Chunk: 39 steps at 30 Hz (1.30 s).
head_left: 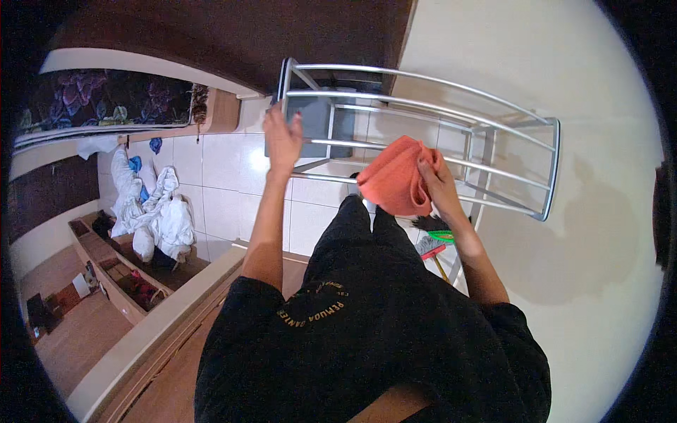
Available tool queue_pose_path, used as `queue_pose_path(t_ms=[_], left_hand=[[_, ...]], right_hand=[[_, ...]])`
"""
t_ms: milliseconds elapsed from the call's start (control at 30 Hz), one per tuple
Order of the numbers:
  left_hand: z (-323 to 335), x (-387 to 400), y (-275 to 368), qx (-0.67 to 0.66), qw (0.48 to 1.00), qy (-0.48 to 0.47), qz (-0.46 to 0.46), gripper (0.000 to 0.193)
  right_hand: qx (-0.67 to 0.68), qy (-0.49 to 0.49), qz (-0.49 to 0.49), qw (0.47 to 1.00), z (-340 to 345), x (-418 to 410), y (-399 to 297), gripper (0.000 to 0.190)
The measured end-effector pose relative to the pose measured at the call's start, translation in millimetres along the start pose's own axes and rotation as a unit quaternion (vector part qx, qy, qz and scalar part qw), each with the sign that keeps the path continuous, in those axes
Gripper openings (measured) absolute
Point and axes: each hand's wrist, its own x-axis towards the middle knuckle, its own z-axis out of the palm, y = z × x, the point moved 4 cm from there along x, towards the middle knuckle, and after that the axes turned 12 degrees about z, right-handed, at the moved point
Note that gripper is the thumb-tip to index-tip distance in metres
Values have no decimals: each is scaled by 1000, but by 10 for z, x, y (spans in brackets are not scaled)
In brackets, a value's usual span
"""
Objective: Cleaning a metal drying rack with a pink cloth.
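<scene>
A metal rack with silvery tubular bars (423, 100) and dark-edged end frames stands before me, against the pale wall. My left hand (284, 138) is at the rack's left end, fingers spread and slightly blurred; whether it touches the frame I cannot tell. My right hand (438, 182) grips a folded orange cloth (394, 177) by its right side. The cloth is in front of the rack's middle bars and hides part of them. Under the bars at the left, a grey flat-topped object (312, 124) is partly visible.
White bedding or cloth (169, 222) lies heaped on the tiled floor at left, near a wooden unit with open compartments (113, 269). A bed with a dark floral cover (106, 100) is upper left. Brush heads (431, 244) are by my right leg. A pale wall (592, 254) bounds the right.
</scene>
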Motion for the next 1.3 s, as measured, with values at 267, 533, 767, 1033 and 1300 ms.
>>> queue_pose_path(t_ms=[267,533,767,1033,1300], left_hand=[[-207,-190,362,-529,754,-170,-351,52],[-317,173,-944,-245,964,-51,-87,52],[140,25,-814,-93,993,-79,3,66],[576,1012,-996,4,996,-62,-71,54],[601,907,-1008,-11,999,-45,-28,50]], right_hand=[[-67,-64,-82,992,1371,536,-633,30],[-467,231,-267,811,742,1471,-715,24],[-629,-38,-115,768,1222,1746,-538,41],[-623,-22,-58,780,1332,1776,-607,48],[-632,-33,-31,774,1281,1835,-576,54]])
